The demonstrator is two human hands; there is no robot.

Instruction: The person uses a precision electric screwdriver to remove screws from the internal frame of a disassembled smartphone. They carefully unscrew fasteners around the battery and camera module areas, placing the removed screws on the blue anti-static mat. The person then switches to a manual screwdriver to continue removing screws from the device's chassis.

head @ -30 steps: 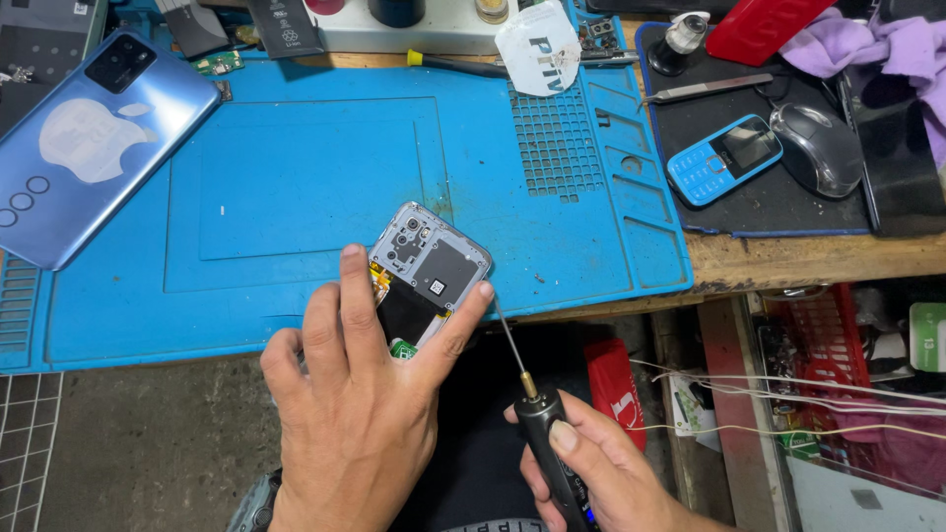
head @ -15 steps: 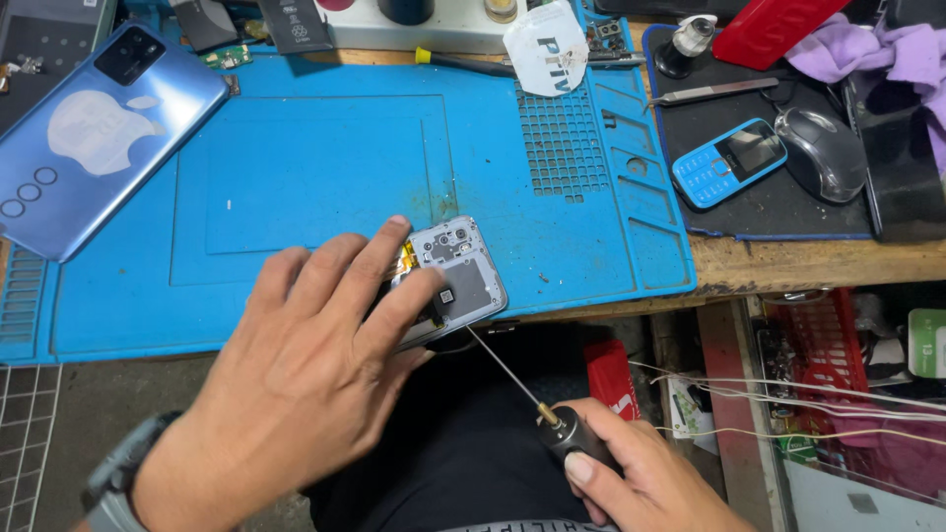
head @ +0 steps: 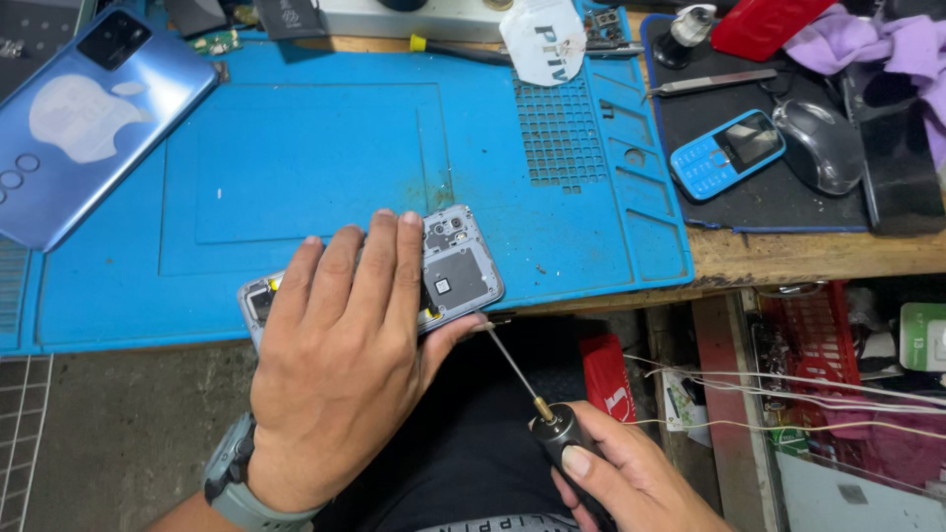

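An opened grey phone [head: 458, 268] with its back cover off lies flat at the front edge of the blue work mat [head: 296, 158]. My left hand [head: 340, 355] presses down on it, fingers spread over its middle and lower part. My right hand [head: 631, 483] grips a dark-handled precision screwdriver [head: 537, 404]. Its thin shaft points up and left, with the tip at the phone's lower right edge beside my left thumb.
A blue phone back cover [head: 89, 118] lies at the mat's far left. On a dark pad to the right are a small blue keypad phone [head: 727, 153], a computer mouse [head: 818, 146], tweezers [head: 709, 84] and a purple cloth [head: 877, 39]. Wires [head: 788, 394] hang below the bench edge.
My left hand has laid the phone flat on the mat's edge and now covers it. The screwdriver in my right hand moved right and lower, its tip staying by the phone's edge.
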